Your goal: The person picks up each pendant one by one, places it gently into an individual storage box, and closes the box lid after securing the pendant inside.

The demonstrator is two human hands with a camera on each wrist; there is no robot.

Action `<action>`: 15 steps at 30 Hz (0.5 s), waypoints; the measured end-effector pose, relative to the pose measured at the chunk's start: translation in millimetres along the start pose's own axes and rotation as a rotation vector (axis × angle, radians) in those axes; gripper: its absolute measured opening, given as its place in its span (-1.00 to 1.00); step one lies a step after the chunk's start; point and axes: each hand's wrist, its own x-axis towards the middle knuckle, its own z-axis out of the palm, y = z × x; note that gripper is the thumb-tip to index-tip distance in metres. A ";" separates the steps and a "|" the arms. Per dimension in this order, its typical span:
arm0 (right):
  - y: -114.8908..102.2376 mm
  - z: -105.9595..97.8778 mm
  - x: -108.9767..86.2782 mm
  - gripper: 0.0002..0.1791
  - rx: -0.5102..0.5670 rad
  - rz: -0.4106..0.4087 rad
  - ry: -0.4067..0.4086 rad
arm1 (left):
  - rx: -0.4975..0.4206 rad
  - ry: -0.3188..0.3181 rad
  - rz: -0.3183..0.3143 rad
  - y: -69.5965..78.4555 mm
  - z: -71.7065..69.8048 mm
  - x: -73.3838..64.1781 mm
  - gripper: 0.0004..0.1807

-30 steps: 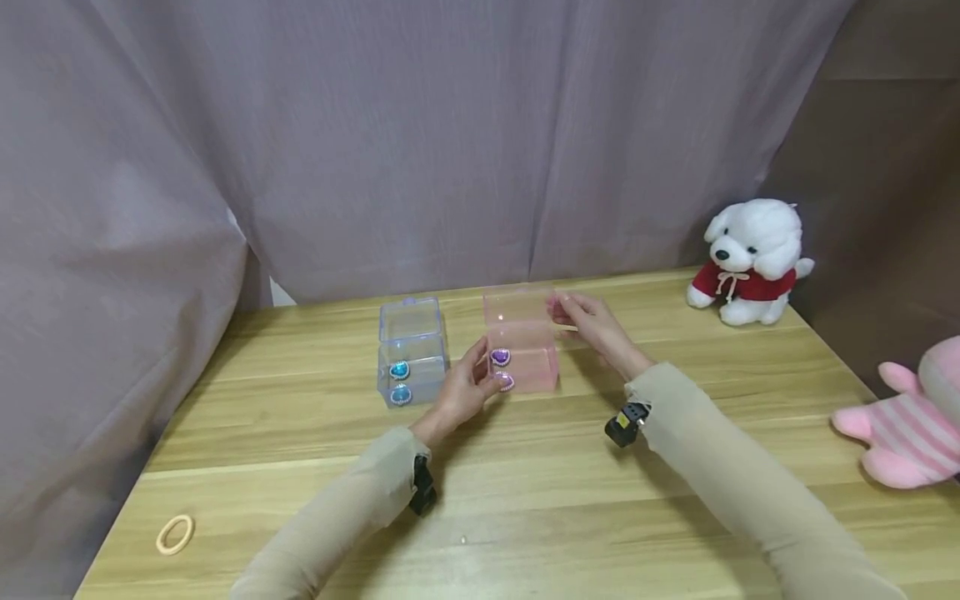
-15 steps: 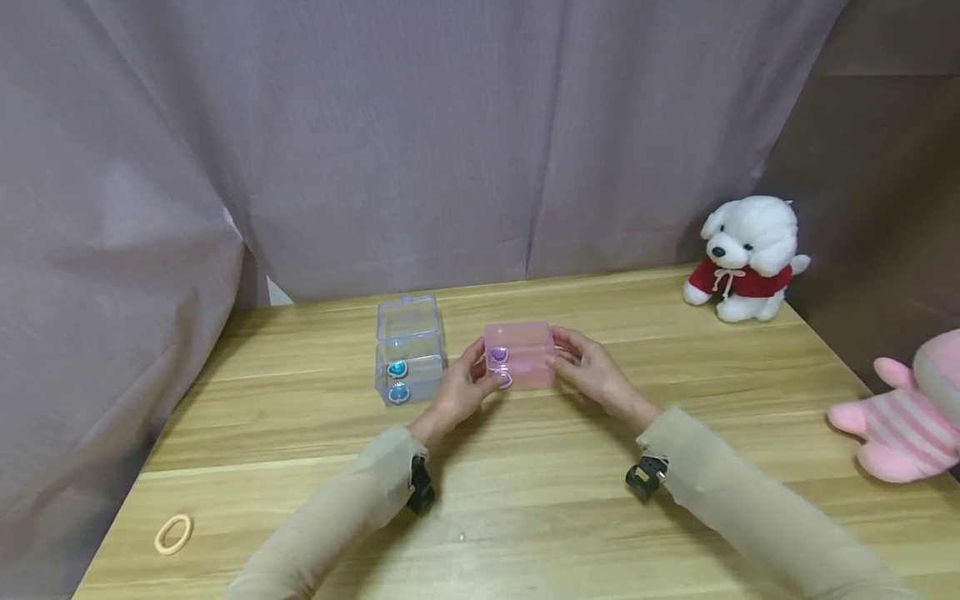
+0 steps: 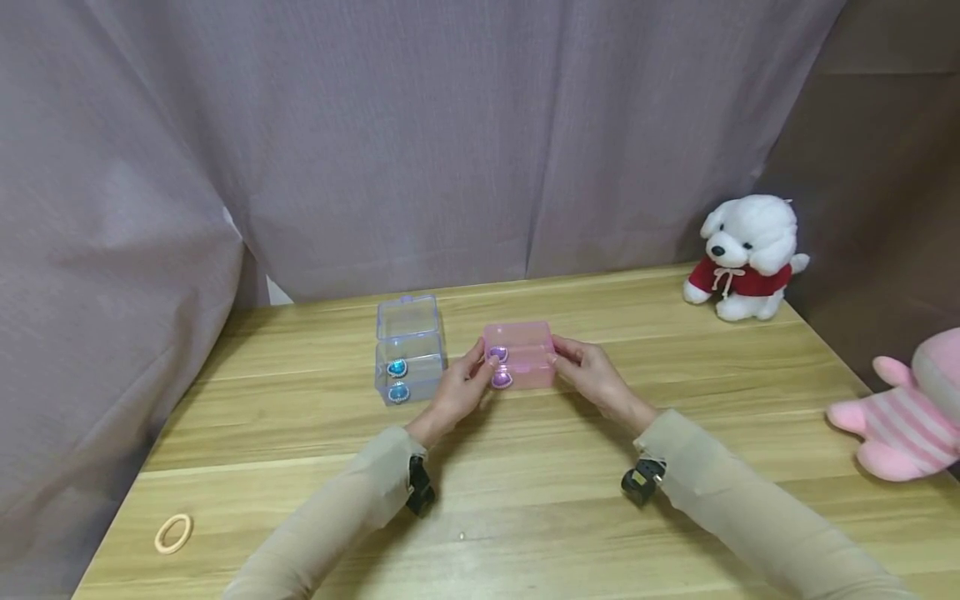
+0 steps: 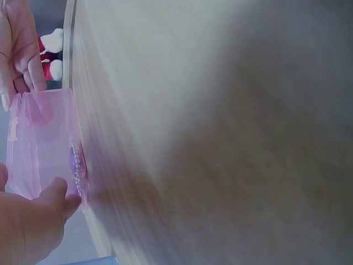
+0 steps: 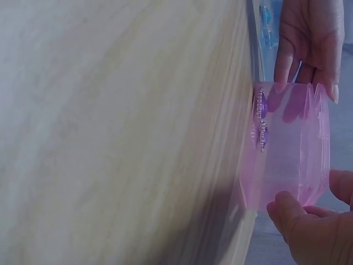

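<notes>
Both hands are at a small see-through pink plastic box [image 3: 528, 354] on the table, its hinged lid folded down over it. My left hand [image 3: 459, 392] grips the left end, thumb at the front corner. My right hand [image 3: 596, 379] holds the right end between thumb and fingers. Inside, toward the left, lie purple gems [image 3: 501, 379] with white beaded rims; the right wrist view shows a purple gem [image 5: 263, 105] low against the wall. Left of my left hand stands a see-through blue box [image 3: 423, 383], lid tipped back, with blue gems [image 3: 397, 367] in it.
A pale ring [image 3: 174, 533] lies near the table's left edge. At the back right sits a white plush dog [image 3: 750, 242] in red clothing. A pink striped plush toy [image 3: 911, 425] lies at the right edge. A grey curtain [image 3: 412, 142] hangs behind the wooden table [image 3: 525, 517].
The pink lid has swung forward and down onto its box, brought over by my right hand, which now holds the right end. My left thumb has shifted up slightly.
</notes>
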 end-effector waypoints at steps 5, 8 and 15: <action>2.6 1.4 0.3 -0.49 0.013 -0.002 0.008 | 0.062 0.006 0.017 0.2 0.7 0.2 -0.40; 2.9 2.1 0.0 -0.49 0.014 0.006 0.011 | 0.055 0.006 0.015 0.1 1.4 0.7 -0.39; 4.1 3.5 0.6 -0.47 0.033 0.035 0.019 | 0.004 0.011 -0.009 -0.3 2.3 2.4 -0.37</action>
